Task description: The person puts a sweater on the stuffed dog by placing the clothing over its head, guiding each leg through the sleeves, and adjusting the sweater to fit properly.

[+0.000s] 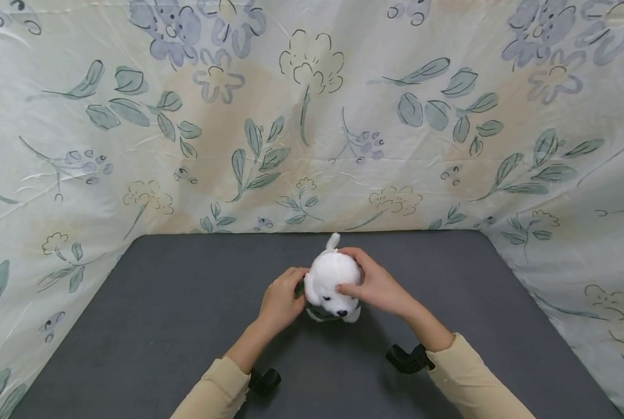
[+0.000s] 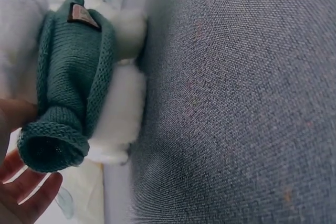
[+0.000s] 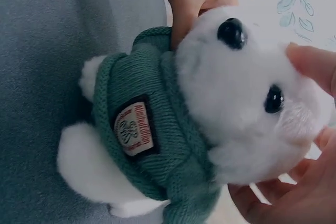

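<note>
Grey desk (image 1: 160, 326), floral curtain (image 1: 186, 116) around it. Both forearms reach in from the near edge. Right hand (image 1: 375, 285) cups the head of the white plush dog (image 1: 333, 282) from its right side, thumb on the face. Left hand (image 1: 280, 302) grips the toy's left flank. Toy sits mid-desk, facing the near edge, tail up. Green knit sweater (image 3: 157, 150) with a sewn label (image 3: 134, 129); black bead eyes.

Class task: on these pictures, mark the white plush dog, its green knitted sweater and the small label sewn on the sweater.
white plush dog (image 1: 333, 278), head view, top of its white head.
green knitted sweater (image 3: 173, 156), right wrist view, knitted chest part.
label (image 3: 134, 128), right wrist view, middle of the sewn patch.
</note>
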`<state>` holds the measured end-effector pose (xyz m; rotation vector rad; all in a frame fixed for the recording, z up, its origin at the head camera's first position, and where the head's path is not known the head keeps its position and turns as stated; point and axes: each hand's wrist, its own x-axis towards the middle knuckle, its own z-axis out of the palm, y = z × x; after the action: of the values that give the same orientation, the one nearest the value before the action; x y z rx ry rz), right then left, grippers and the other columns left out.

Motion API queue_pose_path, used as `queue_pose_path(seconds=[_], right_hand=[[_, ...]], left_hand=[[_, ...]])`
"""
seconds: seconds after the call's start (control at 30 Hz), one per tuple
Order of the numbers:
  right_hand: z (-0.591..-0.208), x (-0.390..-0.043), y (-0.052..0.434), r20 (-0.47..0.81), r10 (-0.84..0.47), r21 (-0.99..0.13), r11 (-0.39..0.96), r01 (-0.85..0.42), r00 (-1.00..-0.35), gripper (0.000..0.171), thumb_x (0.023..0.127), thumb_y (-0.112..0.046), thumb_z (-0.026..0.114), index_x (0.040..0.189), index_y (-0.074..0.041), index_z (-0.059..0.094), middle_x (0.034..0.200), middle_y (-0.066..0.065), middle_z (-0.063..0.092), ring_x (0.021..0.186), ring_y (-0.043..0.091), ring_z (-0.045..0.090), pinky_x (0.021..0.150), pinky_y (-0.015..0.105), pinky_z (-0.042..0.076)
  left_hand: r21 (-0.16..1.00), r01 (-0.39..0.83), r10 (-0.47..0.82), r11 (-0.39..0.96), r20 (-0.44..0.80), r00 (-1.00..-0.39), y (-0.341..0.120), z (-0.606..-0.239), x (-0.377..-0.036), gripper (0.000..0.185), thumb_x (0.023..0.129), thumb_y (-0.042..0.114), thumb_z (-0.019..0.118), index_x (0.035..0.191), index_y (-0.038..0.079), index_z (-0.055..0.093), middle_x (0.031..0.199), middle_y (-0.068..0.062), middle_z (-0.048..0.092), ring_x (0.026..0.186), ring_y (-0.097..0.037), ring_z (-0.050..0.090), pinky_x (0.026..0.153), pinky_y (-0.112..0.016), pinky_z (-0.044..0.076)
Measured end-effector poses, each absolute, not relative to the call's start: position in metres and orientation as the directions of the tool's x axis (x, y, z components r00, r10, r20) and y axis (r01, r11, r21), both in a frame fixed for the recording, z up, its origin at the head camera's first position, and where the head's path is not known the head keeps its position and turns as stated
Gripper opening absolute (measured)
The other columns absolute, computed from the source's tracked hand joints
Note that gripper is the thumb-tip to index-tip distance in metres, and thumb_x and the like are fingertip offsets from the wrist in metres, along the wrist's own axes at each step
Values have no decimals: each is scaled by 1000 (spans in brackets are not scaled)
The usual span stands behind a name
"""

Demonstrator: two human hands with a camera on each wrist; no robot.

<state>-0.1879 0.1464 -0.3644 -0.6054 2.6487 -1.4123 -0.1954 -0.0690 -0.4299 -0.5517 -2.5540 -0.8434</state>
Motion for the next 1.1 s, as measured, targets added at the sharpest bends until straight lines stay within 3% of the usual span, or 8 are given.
queue_pose_path(seconds=[0.17,0.33,0.57,0.77,1.1], right_hand=[[-374,-183,154,253,-403,-736,511,-445,-880,61,87,-30,63,140,-19,35,133,7,43,114,24,45,85,45,44],[-392,-183,171,417,-368,-644,525,-556,-831,49,93,-20,56,139,-16,39,130,3,47,115,21,44,83,44,42],[-425,-185,192,419,-378,-604,564,-564,-826,60,87,-21,65,140,-18,38,135,3,44,121,24,41,89,48,42],[-439,-193,189,443,-443,-516,585,-626,-779,70,80,-17,72,140,-18,37,134,5,45,120,25,42,90,46,41],[-442,-200,166,490,-403,-508,588,-629,-773,58,77,-11,73,129,-5,46,123,13,52,112,28,50,90,46,42]], left_hand=[[495,489,267,719,452,-851,-71,-427,-190,47,74,11,74,118,18,58,114,1,57,99,-18,59,75,-38,50],[498,535,321,682,454,-831,-72,-427,-187,68,71,17,79,131,16,46,125,-3,51,113,-22,52,88,-43,46],[542,538,355,645,411,-840,-70,-431,-188,85,70,24,80,141,16,34,135,-5,45,122,-23,46,96,-44,40],[584,503,325,637,388,-863,-66,-433,-192,85,69,24,82,139,15,36,135,-6,45,122,-24,46,95,-44,41],[611,480,221,630,451,-865,-55,-440,-196,68,68,20,81,127,12,51,125,-4,54,110,-24,56,85,-42,47]])
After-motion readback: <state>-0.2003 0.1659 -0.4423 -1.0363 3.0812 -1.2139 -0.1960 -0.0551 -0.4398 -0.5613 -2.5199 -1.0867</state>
